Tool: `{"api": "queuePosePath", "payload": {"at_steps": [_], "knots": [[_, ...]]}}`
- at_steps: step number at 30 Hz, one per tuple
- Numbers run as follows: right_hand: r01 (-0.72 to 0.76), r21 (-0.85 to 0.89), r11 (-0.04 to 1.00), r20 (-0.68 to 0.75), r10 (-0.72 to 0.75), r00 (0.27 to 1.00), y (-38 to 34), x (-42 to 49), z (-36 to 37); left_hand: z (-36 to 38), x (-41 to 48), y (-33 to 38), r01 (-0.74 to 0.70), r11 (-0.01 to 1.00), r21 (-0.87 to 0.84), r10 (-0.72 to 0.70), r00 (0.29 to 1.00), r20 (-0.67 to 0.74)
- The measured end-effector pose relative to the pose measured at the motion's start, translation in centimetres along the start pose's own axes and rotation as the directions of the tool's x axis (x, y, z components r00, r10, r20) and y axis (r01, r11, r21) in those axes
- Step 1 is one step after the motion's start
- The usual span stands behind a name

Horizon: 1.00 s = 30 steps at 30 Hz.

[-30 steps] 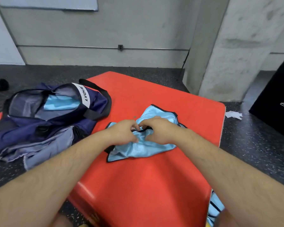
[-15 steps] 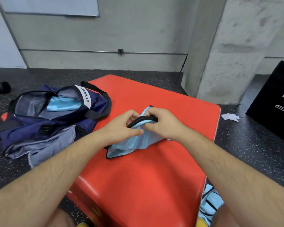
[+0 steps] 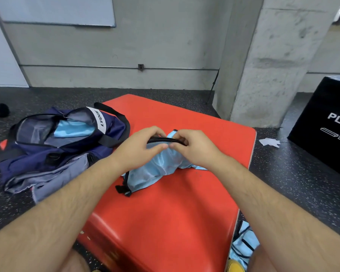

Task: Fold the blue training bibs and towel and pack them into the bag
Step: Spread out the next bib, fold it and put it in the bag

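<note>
Counting all: one red block (image 3: 165, 222), one black box (image 3: 326, 118), one bag (image 3: 37, 160), one bib on the block (image 3: 157, 169), one bib in the bag (image 3: 73, 129), one left hand (image 3: 139, 152), one right hand (image 3: 194, 150) and one paper scrap (image 3: 269, 142) are seen.
Red block: it is set on the dark floor, and the bib on the block is laid on its top.
Black box: it is stood on the floor at the right, well apart from the hands.
Bag: it is laid open on the floor, touching the red block's left side.
Floor bibs (image 3: 241, 244): blue cloth is heaped by the block's near right corner; how many cannot be told.
Left grip: the bib's black edge is pinched by the thumb and curled fingers.
Right grip: the same edge is pinched just beside the left hand, with the thumb tips brought close together.
Bib and grip: most of the cloth is hung below both hands, and its low end is left touching the block.
Change: one second ago the bib was spread flat under the hands; now it is bunched and its edge is lifted.
</note>
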State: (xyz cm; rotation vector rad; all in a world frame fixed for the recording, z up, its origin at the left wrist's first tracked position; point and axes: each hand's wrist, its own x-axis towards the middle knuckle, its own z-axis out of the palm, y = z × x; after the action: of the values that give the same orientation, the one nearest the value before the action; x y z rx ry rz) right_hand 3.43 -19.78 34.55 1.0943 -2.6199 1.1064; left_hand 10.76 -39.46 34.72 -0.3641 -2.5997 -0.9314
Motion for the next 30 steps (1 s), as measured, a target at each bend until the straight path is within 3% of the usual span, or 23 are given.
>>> {"api": "queuePosePath", "payload": {"at_steps": [3,6,12,17,20,24,27,30], "knots": [[0.039,-0.049,0.998,-0.026,-0.04,0.999,-0.3,0.4,-0.1,0.0,1.0,1.2,-0.062,0.995,0.083,0.068,0.996,-0.066],[0.036,-0.132,0.991,-0.023,-0.039,0.999,0.9,0.6,-1.1,-1.1,1.4,1.6,-0.036,0.995,0.098,0.046,0.994,-0.099],[-0.095,-0.269,0.958,-0.063,0.081,0.995,4.1,-0.3,-4.2,-5.3,0.9,1.4,0.087,0.995,0.049,-0.067,0.945,-0.321],[-0.212,-0.248,0.945,-0.168,0.174,0.97,3.9,-2.2,-8.8,-9.1,-0.5,0.9,0.196,0.98,0.038,-0.162,0.89,-0.426],[-0.233,-0.195,0.953,-0.21,0.192,0.959,2.1,-2.7,-11.7,-10.9,-1.0,0.9,0.266,0.963,0.05,-0.227,0.894,-0.386],[-0.189,-0.312,0.931,-0.19,0.134,0.973,-0.7,-3.2,-15.4,-13.7,-1.4,2.6,0.283,0.956,0.081,-0.238,0.904,-0.355],[-0.215,-0.341,0.915,-0.157,0.17,0.973,-3.4,-4.6,-18.6,-16.4,-2.0,4.4,0.273,0.96,0.057,-0.239,0.911,-0.337],[-0.24,-0.213,0.947,-0.1,0.223,0.97,-6.9,-7.3,-22.3,-19.4,-3.5,6.1,0.331,0.943,-0.041,-0.33,0.908,-0.257]]}}
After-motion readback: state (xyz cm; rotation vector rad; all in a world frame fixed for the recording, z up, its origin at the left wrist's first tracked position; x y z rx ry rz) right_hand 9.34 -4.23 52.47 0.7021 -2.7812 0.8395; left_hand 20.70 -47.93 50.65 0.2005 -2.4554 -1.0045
